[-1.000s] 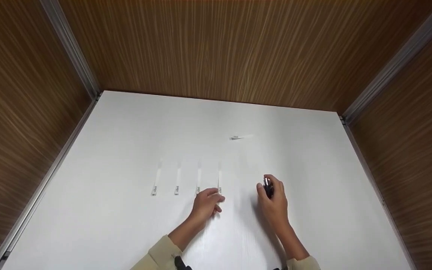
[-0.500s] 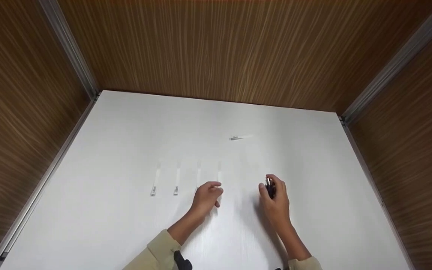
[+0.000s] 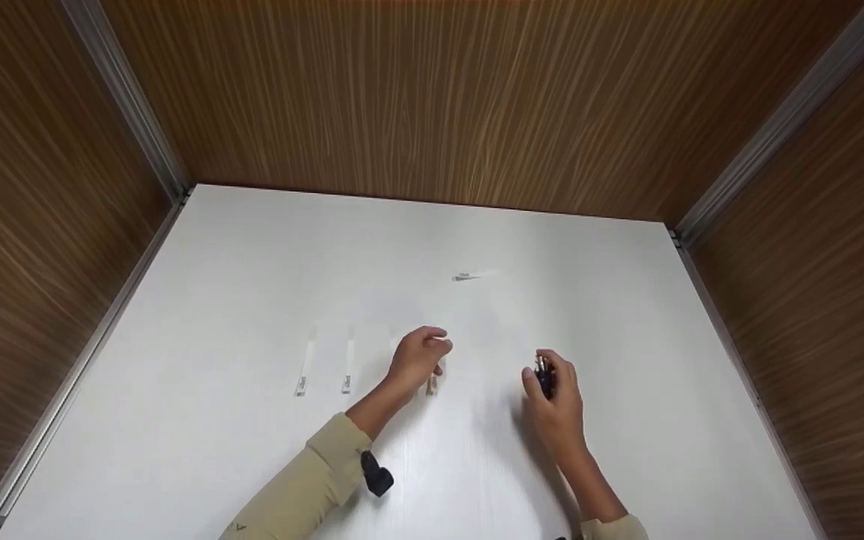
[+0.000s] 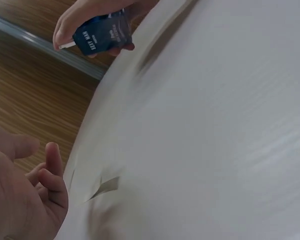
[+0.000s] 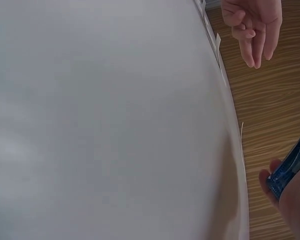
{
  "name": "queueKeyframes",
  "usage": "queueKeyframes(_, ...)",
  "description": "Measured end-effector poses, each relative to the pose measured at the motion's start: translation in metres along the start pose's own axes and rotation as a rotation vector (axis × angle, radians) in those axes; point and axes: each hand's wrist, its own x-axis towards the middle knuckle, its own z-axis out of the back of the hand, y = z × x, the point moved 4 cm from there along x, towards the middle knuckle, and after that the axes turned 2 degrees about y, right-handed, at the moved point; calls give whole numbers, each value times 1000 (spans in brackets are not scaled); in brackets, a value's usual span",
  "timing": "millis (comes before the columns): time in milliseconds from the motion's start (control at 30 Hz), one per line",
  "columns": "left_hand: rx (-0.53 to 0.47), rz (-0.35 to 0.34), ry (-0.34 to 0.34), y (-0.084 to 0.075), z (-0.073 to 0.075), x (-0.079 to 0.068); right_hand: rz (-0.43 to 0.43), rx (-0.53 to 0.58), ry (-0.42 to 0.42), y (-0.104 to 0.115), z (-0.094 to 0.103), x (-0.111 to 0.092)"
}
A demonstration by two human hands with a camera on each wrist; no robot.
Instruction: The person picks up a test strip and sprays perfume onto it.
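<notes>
My right hand (image 3: 559, 409) grips a small dark blue perfume bottle (image 4: 102, 36) with white lettering, held above the table; a finger lies at its silver spray top. To the left, my left hand (image 3: 413, 360) hovers over a row of slim white perfume test strips (image 3: 347, 364) with dark print at their near ends. Its fingers are loosely bent and hold nothing. The rightmost strip (image 3: 432, 386) is mostly hidden beneath this hand, and the one beside it is largely covered too. In the left wrist view, a strip (image 4: 107, 186) has its end lifted off the surface.
Another test strip (image 3: 469, 277) lies crosswise farther back on the white table (image 3: 627, 315). Brown wood-grain panels (image 3: 402, 97) enclose the table at the back and both sides, with metal rails at the corners. A black strap piece (image 3: 377, 474) hangs at the left sleeve.
My left hand has moved forward, away from me, from the strips' printed near ends to over their upper parts. The right hand with the perfume bottle has hardly moved.
</notes>
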Motion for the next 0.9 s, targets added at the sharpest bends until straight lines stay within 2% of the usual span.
queueKeyframes(167, 32, 5, -19, -9, 1, 22, -17, 33, -9, -4, 6, -3)
queueKeyframes(367, 47, 9, -69, -12, 2, 48, -28, 40, -12, -6, 9, -7)
queueKeyframes(733, 139, -10, -146, -9, 0, 79, -4, 65, -48, -7, 12, -10)
queueKeyframes(900, 181, 6, -180, -9, 3, 93, -7, 64, -58, -7, 13, -11)
